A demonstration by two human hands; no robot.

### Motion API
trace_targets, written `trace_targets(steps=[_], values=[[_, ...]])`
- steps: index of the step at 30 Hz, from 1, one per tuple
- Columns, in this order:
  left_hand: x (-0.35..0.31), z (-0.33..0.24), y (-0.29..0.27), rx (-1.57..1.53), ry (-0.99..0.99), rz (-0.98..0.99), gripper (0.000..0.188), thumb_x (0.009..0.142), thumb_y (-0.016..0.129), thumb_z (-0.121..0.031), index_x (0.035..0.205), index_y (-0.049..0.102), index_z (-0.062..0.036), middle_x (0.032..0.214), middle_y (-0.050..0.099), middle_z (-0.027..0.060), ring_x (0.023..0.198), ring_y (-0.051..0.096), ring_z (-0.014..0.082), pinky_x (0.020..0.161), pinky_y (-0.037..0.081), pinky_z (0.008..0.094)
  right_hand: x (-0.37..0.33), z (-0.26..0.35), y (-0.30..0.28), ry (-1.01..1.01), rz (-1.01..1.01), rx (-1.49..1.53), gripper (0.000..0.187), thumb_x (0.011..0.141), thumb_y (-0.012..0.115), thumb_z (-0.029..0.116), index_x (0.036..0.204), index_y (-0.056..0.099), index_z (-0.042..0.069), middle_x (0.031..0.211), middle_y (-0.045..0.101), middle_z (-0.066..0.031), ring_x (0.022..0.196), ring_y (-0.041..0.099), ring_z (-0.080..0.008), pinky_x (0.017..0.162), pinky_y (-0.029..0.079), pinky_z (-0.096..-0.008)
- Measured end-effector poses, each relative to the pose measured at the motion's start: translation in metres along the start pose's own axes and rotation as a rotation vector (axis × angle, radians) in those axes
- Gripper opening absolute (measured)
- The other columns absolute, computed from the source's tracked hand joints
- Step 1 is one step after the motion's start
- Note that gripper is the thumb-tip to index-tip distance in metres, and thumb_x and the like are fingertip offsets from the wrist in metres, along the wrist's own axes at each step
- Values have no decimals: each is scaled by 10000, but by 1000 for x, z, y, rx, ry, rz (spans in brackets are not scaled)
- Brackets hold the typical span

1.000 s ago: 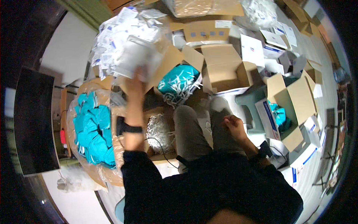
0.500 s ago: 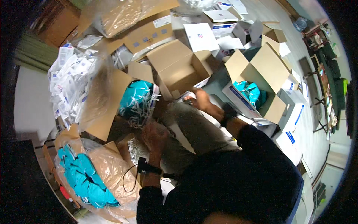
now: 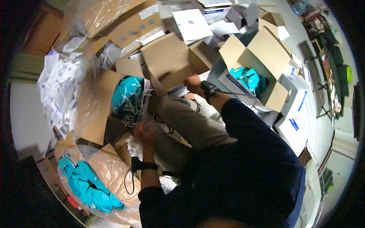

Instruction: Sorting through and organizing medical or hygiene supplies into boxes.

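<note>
My right hand (image 3: 194,84) is curled at the near rim of an open brown-lined cardboard box (image 3: 173,57); whatever its fingers hold, if anything, is hidden. My left hand (image 3: 144,132) is low by my knee, dim and blurred, with its fingers not clear. Just beyond it, a bundle of teal packets (image 3: 128,91) with white straps or strips (image 3: 131,116) hanging over it sits in another open box. To the right, an open white-and-blue box (image 3: 247,97) has teal packets (image 3: 249,80) in it.
At the left lies a large clear bag of small white packets (image 3: 62,91). Nearer, a plastic-lined carton holds a pile of teal packets (image 3: 89,186). Several white boxes (image 3: 192,24) stand at the back, and a white carton (image 3: 294,117) is at the right.
My right hand has moved forward and a little left, up to the rim of the middle box. My left hand stays low near my knee. The view has shifted slightly.
</note>
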State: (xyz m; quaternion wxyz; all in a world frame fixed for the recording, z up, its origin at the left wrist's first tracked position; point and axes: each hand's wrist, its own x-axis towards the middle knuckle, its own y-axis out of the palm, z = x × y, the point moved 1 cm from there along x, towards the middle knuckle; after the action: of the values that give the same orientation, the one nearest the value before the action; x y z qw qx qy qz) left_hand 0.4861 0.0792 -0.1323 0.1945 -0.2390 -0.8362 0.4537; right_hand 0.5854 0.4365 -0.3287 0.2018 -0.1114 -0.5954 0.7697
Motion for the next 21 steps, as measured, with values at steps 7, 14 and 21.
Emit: trace_targets(steps=[7, 14, 21], values=[[6, -28, -12, 203, -63, 72, 454, 736, 718, -397, 1079, 655, -106, 1082, 644, 110, 1070, 571, 292, 947, 420, 455, 15, 42, -201, -85, -25, 155, 240, 756, 662, 239, 931, 657, 74, 828, 649, -182, 797, 627, -369, 721, 497, -439], [13, -94, -19, -481, -50, 234, 614, 820, 688, -362, 1280, 496, -4, 1276, 529, 207, 1220, 485, 331, 1096, 287, 410, -9, 111, -378, -125, 118, 477, 242, 770, 675, 94, 1009, 657, 64, 869, 668, -186, 813, 645, -335, 746, 491, -380], [1, -207, -67, -1682, -189, 63, 482, 931, 584, -168, 1319, 410, 57, 1295, 494, 158, 1181, 483, 237, 1012, 374, 374, -43, 167, -460, -264, 49, 523, 473, 780, 671, 33, 1219, 498, -2, 1004, 603, -156, 930, 578, -226, 828, 458, -324]])
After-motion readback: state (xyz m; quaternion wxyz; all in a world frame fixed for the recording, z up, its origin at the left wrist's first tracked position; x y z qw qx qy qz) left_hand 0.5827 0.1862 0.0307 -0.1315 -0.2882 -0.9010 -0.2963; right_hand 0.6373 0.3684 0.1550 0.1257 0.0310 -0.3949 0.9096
